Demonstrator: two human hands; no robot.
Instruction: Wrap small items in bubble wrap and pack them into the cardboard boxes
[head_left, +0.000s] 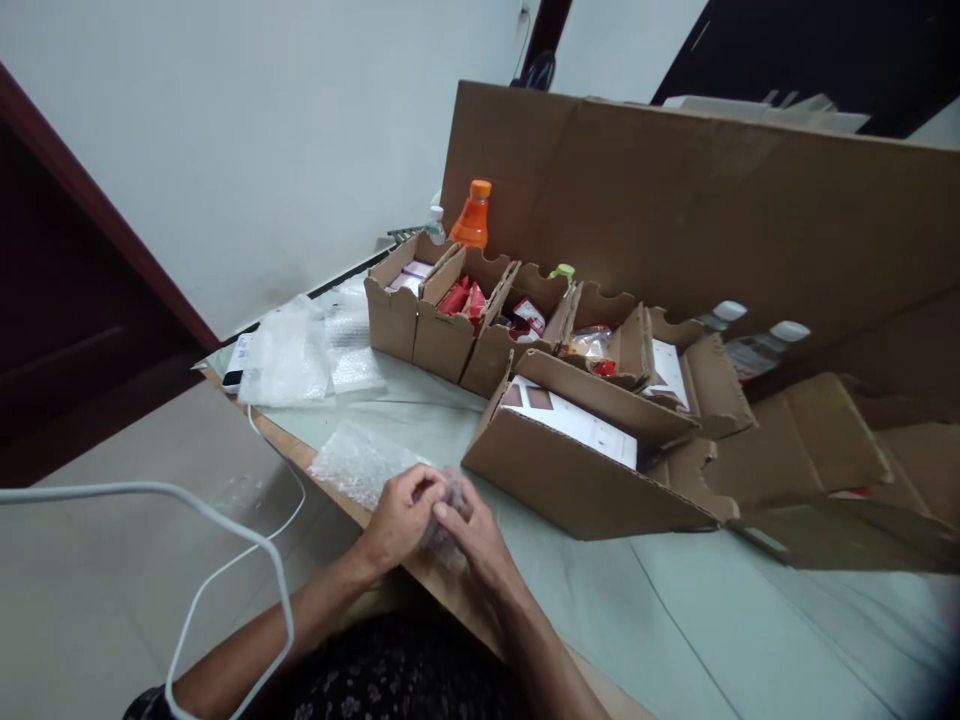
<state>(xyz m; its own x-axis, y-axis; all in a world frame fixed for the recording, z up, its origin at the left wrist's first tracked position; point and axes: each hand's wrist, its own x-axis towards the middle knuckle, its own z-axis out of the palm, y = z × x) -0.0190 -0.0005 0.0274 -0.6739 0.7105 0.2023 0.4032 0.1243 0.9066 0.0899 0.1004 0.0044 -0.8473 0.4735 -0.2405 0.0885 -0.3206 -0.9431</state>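
Observation:
Near the table's front edge my left hand (399,518) and my right hand (484,542) meet around a small bundle of clear bubble wrap (454,490). The fingers of my left hand pinch the plastic from above. My right hand is curled round its right side, with the thumb across the front. Something purplish shows faintly through the wrap, but I cannot make out what it is. Just left of my hands, a loose piece of bubble wrap (358,462) lies on the green table cover (555,545).
Several cardboard bins (442,340) with packets and boxes stand in a row behind. A larger cardboard bin (570,480) holds a white box (581,425) to the right. Stacked bubble wrap sheets (285,355) lie at left. A white cable (281,590) hangs in front.

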